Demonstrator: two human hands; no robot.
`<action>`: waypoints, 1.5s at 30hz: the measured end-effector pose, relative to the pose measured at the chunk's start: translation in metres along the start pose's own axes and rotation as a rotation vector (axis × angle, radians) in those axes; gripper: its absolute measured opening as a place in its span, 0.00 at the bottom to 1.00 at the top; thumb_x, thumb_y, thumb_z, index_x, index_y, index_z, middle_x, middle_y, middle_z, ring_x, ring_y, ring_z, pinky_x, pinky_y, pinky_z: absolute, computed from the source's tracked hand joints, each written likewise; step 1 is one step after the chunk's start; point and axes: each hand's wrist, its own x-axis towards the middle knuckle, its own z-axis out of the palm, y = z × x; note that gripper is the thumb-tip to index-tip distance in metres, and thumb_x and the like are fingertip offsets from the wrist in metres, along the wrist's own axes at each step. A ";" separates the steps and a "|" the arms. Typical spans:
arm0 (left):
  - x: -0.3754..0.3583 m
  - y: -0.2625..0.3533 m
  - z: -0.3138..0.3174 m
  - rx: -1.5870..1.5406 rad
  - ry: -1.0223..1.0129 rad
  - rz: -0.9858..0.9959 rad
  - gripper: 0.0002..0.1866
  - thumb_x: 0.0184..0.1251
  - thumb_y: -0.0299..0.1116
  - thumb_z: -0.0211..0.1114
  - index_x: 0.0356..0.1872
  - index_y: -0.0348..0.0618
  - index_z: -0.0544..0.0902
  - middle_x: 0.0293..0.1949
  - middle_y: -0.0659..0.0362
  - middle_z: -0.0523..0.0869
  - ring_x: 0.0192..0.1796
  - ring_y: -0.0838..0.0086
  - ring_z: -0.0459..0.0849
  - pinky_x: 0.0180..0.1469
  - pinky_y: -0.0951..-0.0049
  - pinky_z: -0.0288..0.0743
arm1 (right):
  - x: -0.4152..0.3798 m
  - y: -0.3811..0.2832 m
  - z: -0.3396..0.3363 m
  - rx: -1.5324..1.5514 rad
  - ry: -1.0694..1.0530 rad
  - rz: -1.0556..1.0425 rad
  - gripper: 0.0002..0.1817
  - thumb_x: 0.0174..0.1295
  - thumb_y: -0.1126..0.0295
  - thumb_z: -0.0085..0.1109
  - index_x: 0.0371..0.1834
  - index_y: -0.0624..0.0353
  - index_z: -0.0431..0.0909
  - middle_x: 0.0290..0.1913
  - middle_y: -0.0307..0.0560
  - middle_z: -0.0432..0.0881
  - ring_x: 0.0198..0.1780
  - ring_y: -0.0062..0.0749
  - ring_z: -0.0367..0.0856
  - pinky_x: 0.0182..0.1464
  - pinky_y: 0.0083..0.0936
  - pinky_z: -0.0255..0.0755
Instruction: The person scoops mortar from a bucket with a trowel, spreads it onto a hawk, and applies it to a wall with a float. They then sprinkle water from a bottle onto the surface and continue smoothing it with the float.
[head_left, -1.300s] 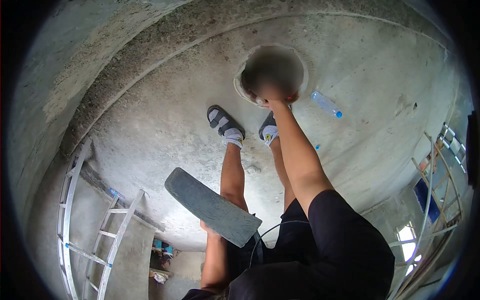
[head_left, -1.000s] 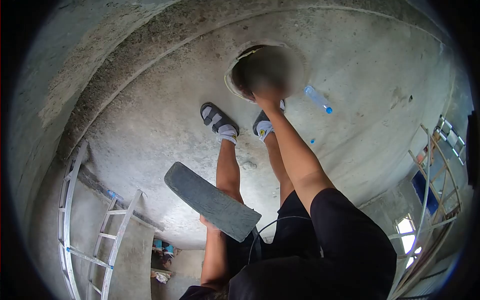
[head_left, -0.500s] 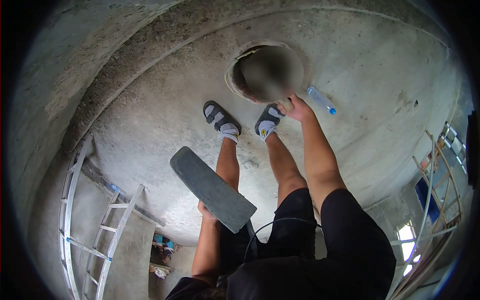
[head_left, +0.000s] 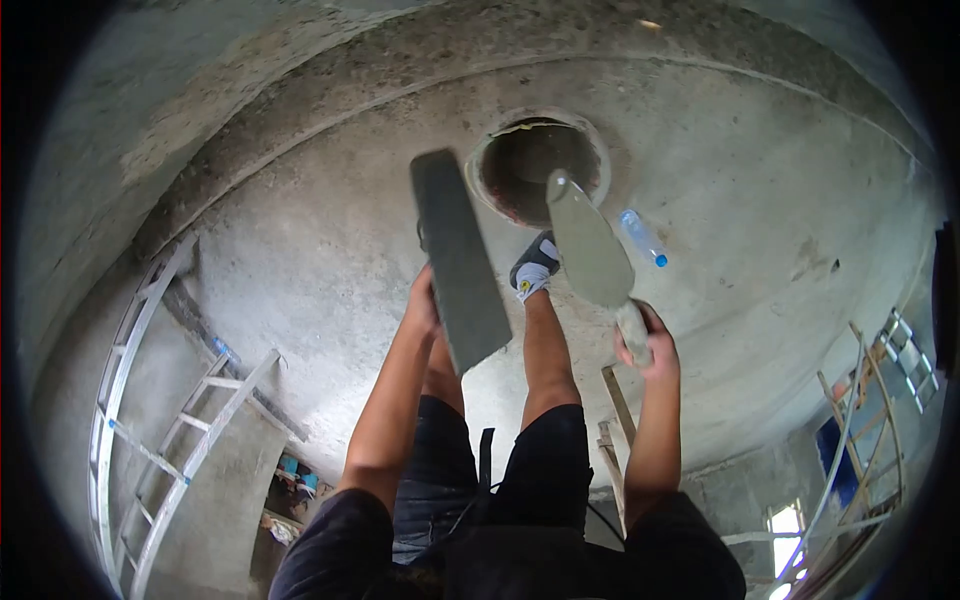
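Note:
My left hand (head_left: 425, 302) is closed behind a long dark grey plastering float (head_left: 458, 255), its flat face turned up toward me; the grip itself is hidden. In my right hand (head_left: 652, 345) is the handle of a trowel (head_left: 590, 240), whose leaf-shaped blade is coated in wet grey mortar. The blade points away from me, and its rounded tip overlaps the near rim of a round bucket (head_left: 604, 178). Dark grey material shows inside the bucket, which stands on the floor beyond my feet.
A clear plastic bottle (head_left: 640, 238) with a blue cap lies right of the bucket. Aluminium ladders (head_left: 150, 460) stand at the left. Wooden pieces (head_left: 612, 440) are beside my right forearm. More frames and poles (head_left: 860, 420) lean at the right, and a curved ledge (head_left: 330, 125) borders the concrete floor (head_left: 330, 270).
My right hand has drawn back from the bucket, bringing the mortar-coated trowel up and toward me. My left hand has moved forward, turning the float more upright in view.

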 end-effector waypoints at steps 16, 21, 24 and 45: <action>0.084 0.022 0.103 -0.176 -0.379 0.118 0.22 0.66 0.47 0.54 0.52 0.42 0.75 0.47 0.54 0.82 0.48 0.66 0.81 0.51 0.64 0.77 | -0.018 -0.040 0.123 -1.185 0.264 -0.570 0.30 0.38 0.80 0.58 0.54 0.63 0.74 0.38 0.56 0.80 0.37 0.45 0.81 0.40 0.32 0.75; 0.076 0.030 0.103 -0.339 -0.345 0.072 0.22 0.65 0.47 0.55 0.51 0.41 0.76 0.45 0.52 0.82 0.44 0.63 0.82 0.49 0.63 0.78 | -0.024 -0.036 0.124 -1.266 0.250 -0.509 0.33 0.37 0.80 0.61 0.55 0.53 0.75 0.36 0.52 0.79 0.35 0.46 0.80 0.36 0.35 0.75; 0.075 0.038 0.092 -0.414 -0.314 0.086 0.21 0.65 0.46 0.54 0.48 0.40 0.77 0.43 0.51 0.83 0.43 0.62 0.82 0.47 0.62 0.78 | -0.043 -0.039 0.120 -1.229 0.184 -0.422 0.32 0.37 0.80 0.61 0.54 0.54 0.76 0.36 0.53 0.79 0.34 0.47 0.80 0.36 0.34 0.75; 0.015 -0.016 0.137 0.333 -0.336 0.646 0.21 0.60 0.23 0.60 0.55 0.36 0.69 0.49 0.56 0.78 0.57 0.72 0.71 0.60 0.70 0.60 | 0.115 0.046 0.026 -0.707 0.854 -0.732 0.12 0.58 0.75 0.56 0.45 0.66 0.74 0.42 0.49 0.78 0.43 0.33 0.77 0.45 0.26 0.71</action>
